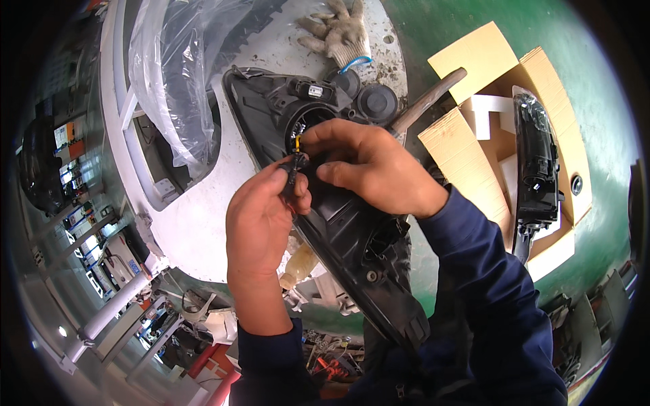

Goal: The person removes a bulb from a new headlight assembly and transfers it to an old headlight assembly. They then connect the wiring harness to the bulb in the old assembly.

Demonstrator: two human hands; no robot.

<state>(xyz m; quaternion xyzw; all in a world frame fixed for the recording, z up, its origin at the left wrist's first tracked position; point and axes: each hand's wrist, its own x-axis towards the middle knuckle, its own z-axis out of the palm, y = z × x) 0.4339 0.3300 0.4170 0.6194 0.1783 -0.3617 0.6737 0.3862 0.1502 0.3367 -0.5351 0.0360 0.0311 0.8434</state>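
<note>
A black car headlamp housing [350,228] lies rear side up before me, slanting from the white surface towards my body. Between the thumb and fingers of my left hand [261,215] is a small black connector [293,165]. A short yellow piece [297,143], perhaps a wire, rises from it beside the round opening [311,114] of the housing. My right hand [373,165] arches over the housing, its index fingertip at the yellow piece and its thumb apart. What lies under the right palm is hidden. Two round black caps, one a ribbed rubber cap [377,103], sit beyond the housing.
A knit work glove [345,38] and clear plastic wrap [172,76] lie on the white panel [188,233]. A wooden handle [429,99] sticks out at right. Another headlamp [535,162] rests in an opened cardboard box [467,167] on the green floor [599,127].
</note>
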